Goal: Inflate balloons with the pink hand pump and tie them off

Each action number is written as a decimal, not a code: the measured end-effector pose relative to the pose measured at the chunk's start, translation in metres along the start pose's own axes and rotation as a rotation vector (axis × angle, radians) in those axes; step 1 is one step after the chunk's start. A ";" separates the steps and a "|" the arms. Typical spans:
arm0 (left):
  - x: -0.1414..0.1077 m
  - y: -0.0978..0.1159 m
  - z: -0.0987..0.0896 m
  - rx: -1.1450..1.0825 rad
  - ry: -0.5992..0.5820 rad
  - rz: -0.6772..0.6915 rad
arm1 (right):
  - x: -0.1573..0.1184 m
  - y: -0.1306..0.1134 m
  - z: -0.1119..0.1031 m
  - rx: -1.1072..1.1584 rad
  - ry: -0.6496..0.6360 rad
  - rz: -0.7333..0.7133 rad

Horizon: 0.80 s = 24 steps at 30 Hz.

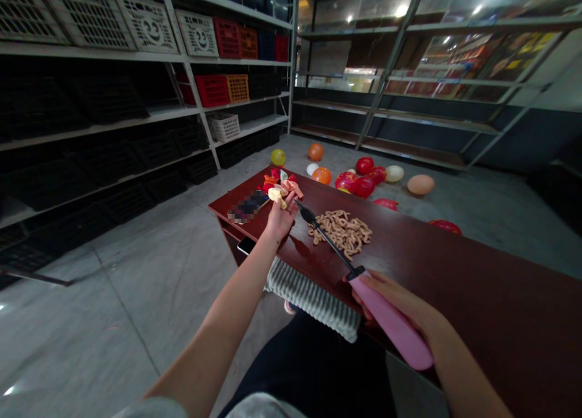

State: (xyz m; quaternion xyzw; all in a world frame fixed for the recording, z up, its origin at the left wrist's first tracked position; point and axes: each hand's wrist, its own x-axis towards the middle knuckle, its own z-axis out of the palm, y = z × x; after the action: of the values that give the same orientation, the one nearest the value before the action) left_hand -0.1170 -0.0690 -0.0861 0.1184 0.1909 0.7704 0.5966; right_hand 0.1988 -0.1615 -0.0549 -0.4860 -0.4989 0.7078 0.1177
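Observation:
My left hand [282, 218] is at the far left part of the table, palm turned up. Its thumb and fingers hold a limp pale yellow balloon [276, 194]. Just beyond it lies a small heap of uninflated red and peach balloons [293, 188]. My right hand [400, 297] is wrapped around the pink body of a balloon pump [393, 327]. The pump's black rod and nozzle slant up and left, the tip close to my left fingertips. Beneath the rod spreads a pile of tan curled strips [348, 231].
A dark red table [422, 248] extends right. A blurred-out dark object [248, 207] lies at its left end; a phone [246, 245] sits on a ledge below. Inflated balloons [364, 186] lie on the floor beyond. Shelves with crates [211, 91] stand left, and more shelving [422, 124] behind.

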 end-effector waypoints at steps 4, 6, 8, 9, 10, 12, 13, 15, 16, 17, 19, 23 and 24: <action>-0.001 0.001 0.004 -0.015 0.028 0.003 | 0.001 -0.001 -0.002 -0.048 -0.027 0.010; -0.001 0.001 0.007 -0.014 0.030 0.012 | 0.001 -0.003 -0.002 -0.071 -0.036 0.014; -0.002 0.001 0.009 -0.007 0.035 0.021 | 0.002 -0.005 -0.002 -0.089 -0.045 0.019; -0.002 0.000 0.011 -0.002 0.037 0.024 | 0.002 -0.006 -0.002 -0.094 -0.049 0.022; -0.003 0.000 0.011 0.002 0.038 0.026 | 0.003 -0.006 -0.002 -0.097 -0.050 0.029; -0.004 0.000 0.013 0.013 0.040 0.030 | 0.004 -0.006 -0.002 -0.097 -0.047 0.039; -0.005 0.000 0.014 0.023 0.040 0.032 | 0.005 -0.006 -0.002 -0.096 -0.047 0.042; -0.006 0.000 0.016 0.054 0.038 0.034 | 0.006 -0.006 -0.001 -0.086 -0.047 0.038; -0.007 0.000 0.017 0.073 0.033 0.033 | 0.006 -0.005 -0.001 -0.081 -0.043 0.035; -0.007 -0.001 0.018 0.094 0.025 0.030 | 0.006 -0.005 0.000 -0.076 -0.037 0.033; -0.008 -0.002 0.018 0.132 0.001 0.014 | 0.005 -0.005 0.001 -0.068 -0.026 0.036; -0.009 -0.004 0.015 0.141 -0.083 -0.004 | 0.004 -0.005 0.001 -0.065 -0.022 0.027; -0.009 -0.005 0.014 0.139 -0.111 -0.002 | 0.004 -0.005 0.001 -0.065 -0.018 0.024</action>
State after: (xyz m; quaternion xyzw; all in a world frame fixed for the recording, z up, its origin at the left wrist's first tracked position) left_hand -0.1045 -0.0741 -0.0750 0.2019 0.2106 0.7469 0.5976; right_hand 0.1948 -0.1569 -0.0534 -0.4892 -0.5167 0.6970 0.0886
